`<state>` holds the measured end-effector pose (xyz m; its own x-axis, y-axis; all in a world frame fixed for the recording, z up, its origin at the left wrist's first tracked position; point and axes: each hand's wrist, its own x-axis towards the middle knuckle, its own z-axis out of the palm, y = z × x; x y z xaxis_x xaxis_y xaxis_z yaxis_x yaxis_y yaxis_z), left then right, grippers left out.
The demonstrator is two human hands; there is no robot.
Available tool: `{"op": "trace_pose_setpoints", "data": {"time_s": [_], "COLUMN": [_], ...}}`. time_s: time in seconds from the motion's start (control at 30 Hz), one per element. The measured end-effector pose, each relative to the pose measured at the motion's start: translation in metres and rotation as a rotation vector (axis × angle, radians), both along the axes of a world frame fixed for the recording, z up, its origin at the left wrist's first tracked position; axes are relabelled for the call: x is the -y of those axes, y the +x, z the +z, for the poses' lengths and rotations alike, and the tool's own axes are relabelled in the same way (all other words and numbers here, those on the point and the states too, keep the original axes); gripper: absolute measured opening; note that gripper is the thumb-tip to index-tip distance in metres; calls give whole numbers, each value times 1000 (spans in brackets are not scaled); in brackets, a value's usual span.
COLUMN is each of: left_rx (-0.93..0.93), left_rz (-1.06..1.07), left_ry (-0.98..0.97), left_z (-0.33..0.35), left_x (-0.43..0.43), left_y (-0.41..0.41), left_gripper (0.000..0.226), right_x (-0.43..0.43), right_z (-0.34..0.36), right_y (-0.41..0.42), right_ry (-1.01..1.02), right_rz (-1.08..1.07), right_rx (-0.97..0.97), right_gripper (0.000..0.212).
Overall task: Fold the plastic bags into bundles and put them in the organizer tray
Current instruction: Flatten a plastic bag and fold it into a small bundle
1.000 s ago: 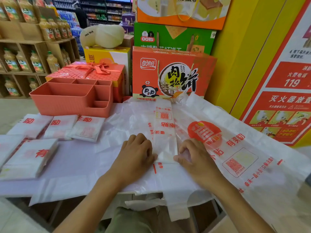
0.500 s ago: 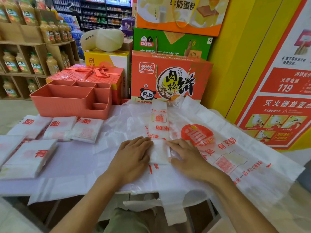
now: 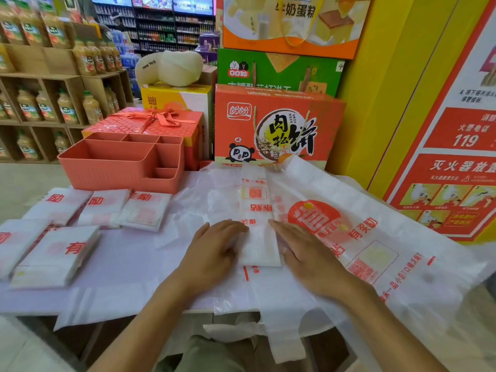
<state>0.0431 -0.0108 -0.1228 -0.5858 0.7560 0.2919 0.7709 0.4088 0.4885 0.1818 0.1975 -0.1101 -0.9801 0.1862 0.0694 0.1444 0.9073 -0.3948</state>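
1. White translucent plastic: a bag strip (image 3: pixel 255 205), folded long and narrow with red print, lies mid-table (image 3: pixel 128 264), running away from the person on top of other spread bags (image 3: pixel 381 237).
2. The strip's near end looks thicker and whiter, and sits between the two hands.
3. The left hand (image 3: pixel 212 253) is flat with fingers straight and together, pressing down at the strip's left edge.
4. The right hand (image 3: pixel 308 253) is flat with fingers straight, pressing along the right edge. Neither hand grips anything.
5. The organizer tray (image 3: pixel 107 170), coral with several compartments, stands at the table's far left, well apart from the strip.
6. Of the folded bundles (image 3: pixel 145 210), three lie in a row just in front of the tray and two larger ones lie nearer the left edge.
7. An orange carton (image 3: pixel 273 127) stands behind the strip, and a red gift box (image 3: pixel 150 122) with a ribbon stands behind the tray.
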Motion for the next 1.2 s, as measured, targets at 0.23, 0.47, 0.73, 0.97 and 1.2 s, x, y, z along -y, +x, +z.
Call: {"op": "trace_pose_setpoints", "data": {"time_s": [0.23,0.47,0.73,0.97,1.2], "left_rx": [22,114,-58,-20,-53], "left_rz": [-13,-70,-46,-65,-4], "left_ry": [45,114,18,71,105], "left_z": [-8,-2,-2,-1,-2], "left_x": [3,6,3,2,0], "left_y": [-7,-3,0,-3,-2], "left_gripper": [49,34,32,36,37], "right_x": [-4,-7,-1,-1,-7], "right_z": [-2,-5,4,-1,1], "right_y": [-3,-5,2,0,-3], "right_ry": [-146,-105,-412,-494,-371], "right_rz": [23,27,-24,5,-32], "right_rx": [-48,-71,-197,-194,-227], "right_gripper": [64,64,45,35,18]}}
